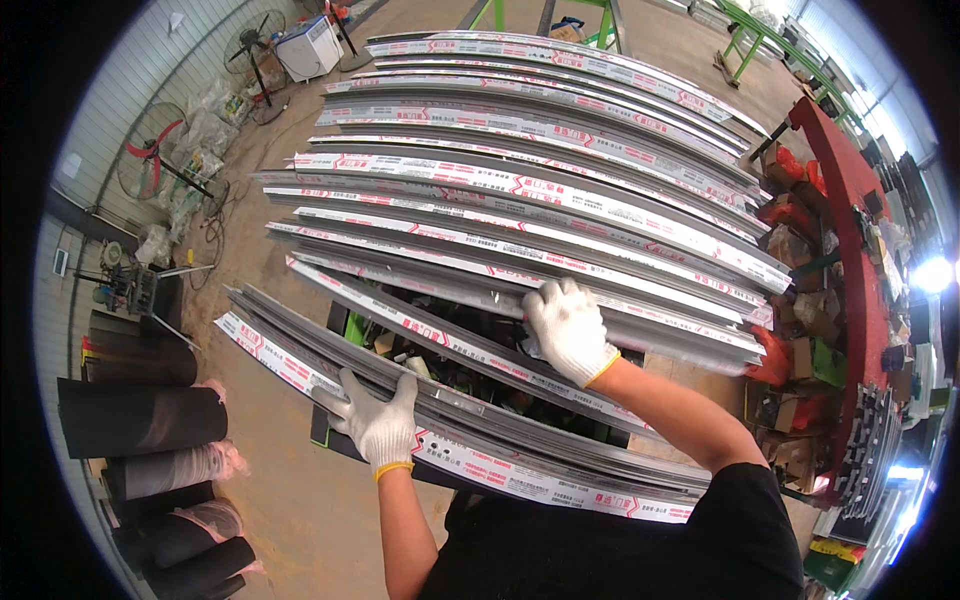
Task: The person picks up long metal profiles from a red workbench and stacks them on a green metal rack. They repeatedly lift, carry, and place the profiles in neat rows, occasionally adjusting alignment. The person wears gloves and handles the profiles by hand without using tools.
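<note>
My right hand, in a white knit glove with a yellow cuff, has its fingers curled over the edge of a long grey metal profile. The fingertips are partly hidden behind that profile. My left hand, gloved alike, rests on the nearest bundle of metal profiles, with fingers and thumb spread apart across it. Between my hands, a separate profile with white and red printed film runs slantwise. Beyond my right hand, several more film-covered profiles lie side by side.
Dark clutter shows through the gap between the profiles. A red steel beam stands at the right, beside boxes and bags. Standing fans and dark rolls line the left. Green frames stand farther off.
</note>
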A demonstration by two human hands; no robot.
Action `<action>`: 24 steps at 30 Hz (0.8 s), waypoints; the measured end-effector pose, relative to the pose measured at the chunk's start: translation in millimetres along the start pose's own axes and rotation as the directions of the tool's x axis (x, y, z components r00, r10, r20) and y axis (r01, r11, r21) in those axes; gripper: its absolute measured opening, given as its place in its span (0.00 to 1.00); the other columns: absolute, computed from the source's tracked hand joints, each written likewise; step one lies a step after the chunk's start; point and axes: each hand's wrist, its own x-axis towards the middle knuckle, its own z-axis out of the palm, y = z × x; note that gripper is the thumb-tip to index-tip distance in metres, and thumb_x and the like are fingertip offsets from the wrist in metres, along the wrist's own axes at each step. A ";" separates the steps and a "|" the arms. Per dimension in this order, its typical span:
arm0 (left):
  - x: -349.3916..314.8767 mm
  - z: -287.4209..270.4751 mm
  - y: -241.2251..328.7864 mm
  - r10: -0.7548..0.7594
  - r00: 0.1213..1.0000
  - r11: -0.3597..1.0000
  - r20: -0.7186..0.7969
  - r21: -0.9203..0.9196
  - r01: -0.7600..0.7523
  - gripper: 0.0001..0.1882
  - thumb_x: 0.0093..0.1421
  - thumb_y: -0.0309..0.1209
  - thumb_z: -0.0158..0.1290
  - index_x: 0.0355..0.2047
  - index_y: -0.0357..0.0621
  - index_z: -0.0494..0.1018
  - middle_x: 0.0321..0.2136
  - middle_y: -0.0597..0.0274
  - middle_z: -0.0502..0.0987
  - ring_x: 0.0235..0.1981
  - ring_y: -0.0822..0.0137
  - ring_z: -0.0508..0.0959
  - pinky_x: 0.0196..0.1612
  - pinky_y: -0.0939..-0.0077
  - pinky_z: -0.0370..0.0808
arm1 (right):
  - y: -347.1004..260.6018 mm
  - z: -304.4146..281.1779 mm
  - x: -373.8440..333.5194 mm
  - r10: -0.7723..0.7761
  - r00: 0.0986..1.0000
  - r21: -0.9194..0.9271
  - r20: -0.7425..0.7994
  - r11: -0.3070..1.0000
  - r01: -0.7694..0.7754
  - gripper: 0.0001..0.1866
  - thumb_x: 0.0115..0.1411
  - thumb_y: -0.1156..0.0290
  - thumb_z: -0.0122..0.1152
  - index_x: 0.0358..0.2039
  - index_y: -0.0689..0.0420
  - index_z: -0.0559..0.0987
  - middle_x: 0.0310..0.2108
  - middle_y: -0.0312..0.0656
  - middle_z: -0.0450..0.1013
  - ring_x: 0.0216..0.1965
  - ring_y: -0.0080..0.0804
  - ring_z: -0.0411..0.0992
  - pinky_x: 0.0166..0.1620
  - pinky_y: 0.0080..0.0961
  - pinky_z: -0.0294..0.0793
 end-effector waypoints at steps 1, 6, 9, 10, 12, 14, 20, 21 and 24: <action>0.2 0.2 -0.1 0.002 1.000 1.000 0.008 0.000 -0.002 0.61 0.53 0.58 0.69 0.81 0.44 0.56 0.82 0.28 0.36 0.79 0.22 0.48 0.76 0.40 0.66 | -2.9 -0.3 -5.9 0.022 0.997 0.063 0.070 0.998 -0.026 0.15 0.61 0.60 0.72 0.43 0.56 0.85 0.44 0.48 0.79 0.48 0.49 0.78 0.51 0.48 0.80; 1.7 3.6 -3.1 0.004 1.000 1.000 -0.010 0.017 -0.003 0.59 0.54 0.56 0.69 0.81 0.47 0.57 0.82 0.29 0.35 0.79 0.23 0.48 0.76 0.40 0.66 | -4.4 -15.1 -21.6 -0.155 0.959 0.306 0.239 0.949 0.077 0.17 0.62 0.59 0.73 0.45 0.58 0.87 0.43 0.48 0.80 0.48 0.51 0.78 0.52 0.49 0.80; 2.8 5.8 -5.2 0.010 1.000 0.999 -0.022 0.031 -0.009 0.59 0.54 0.55 0.69 0.81 0.48 0.57 0.82 0.29 0.36 0.79 0.23 0.48 0.75 0.40 0.67 | 0.0 -15.7 -13.6 0.026 0.995 0.194 -0.092 0.981 -0.007 0.19 0.60 0.66 0.72 0.51 0.57 0.85 0.50 0.50 0.80 0.51 0.53 0.77 0.55 0.48 0.80; 2.5 6.9 -5.7 0.020 0.999 1.000 -0.040 0.022 -0.020 0.58 0.54 0.54 0.70 0.80 0.48 0.58 0.82 0.30 0.36 0.79 0.22 0.49 0.74 0.39 0.68 | 2.9 -12.3 -7.4 0.098 0.987 0.105 -0.125 0.991 -0.085 0.24 0.58 0.70 0.71 0.56 0.57 0.82 0.52 0.51 0.77 0.53 0.54 0.76 0.56 0.47 0.78; 2.5 7.3 -6.6 0.021 0.999 0.999 -0.040 0.036 -0.020 0.58 0.54 0.54 0.70 0.80 0.47 0.58 0.82 0.30 0.36 0.79 0.22 0.49 0.74 0.39 0.69 | 5.1 -3.9 1.8 0.163 0.986 -0.114 0.032 0.981 -0.159 0.31 0.54 0.67 0.75 0.59 0.57 0.79 0.51 0.48 0.76 0.53 0.51 0.76 0.57 0.49 0.77; 2.7 7.5 -6.8 0.020 0.999 0.999 -0.037 0.032 -0.018 0.58 0.54 0.54 0.70 0.80 0.47 0.58 0.82 0.30 0.37 0.79 0.22 0.50 0.74 0.38 0.69 | 7.0 1.4 5.8 0.124 0.992 -0.236 0.034 0.965 -0.113 0.33 0.53 0.64 0.78 0.60 0.57 0.79 0.50 0.47 0.76 0.54 0.49 0.76 0.57 0.49 0.77; 2.7 7.1 -6.9 0.021 0.999 1.000 -0.042 0.022 -0.020 0.58 0.54 0.55 0.70 0.80 0.48 0.58 0.82 0.30 0.38 0.78 0.21 0.50 0.73 0.38 0.70 | 17.2 -19.5 15.2 0.092 0.947 -0.144 0.307 0.988 -0.049 0.31 0.55 0.58 0.80 0.56 0.57 0.82 0.48 0.49 0.78 0.52 0.47 0.80 0.55 0.46 0.83; 2.0 6.6 -7.9 0.023 0.999 0.999 -0.037 0.026 -0.023 0.58 0.54 0.55 0.70 0.80 0.48 0.58 0.82 0.30 0.38 0.78 0.21 0.50 0.73 0.38 0.70 | 16.3 -25.5 18.0 0.118 0.962 -0.079 0.248 0.992 -0.101 0.21 0.55 0.61 0.76 0.46 0.60 0.84 0.44 0.52 0.81 0.48 0.51 0.82 0.50 0.49 0.85; 2.8 7.6 -7.8 0.039 0.998 0.999 -0.039 0.013 -0.039 0.58 0.54 0.56 0.69 0.80 0.49 0.58 0.82 0.29 0.39 0.77 0.19 0.51 0.72 0.36 0.70 | 21.2 -45.1 31.4 0.142 0.965 0.128 0.222 0.977 -0.173 0.13 0.63 0.65 0.66 0.43 0.60 0.84 0.41 0.56 0.81 0.47 0.58 0.82 0.50 0.50 0.84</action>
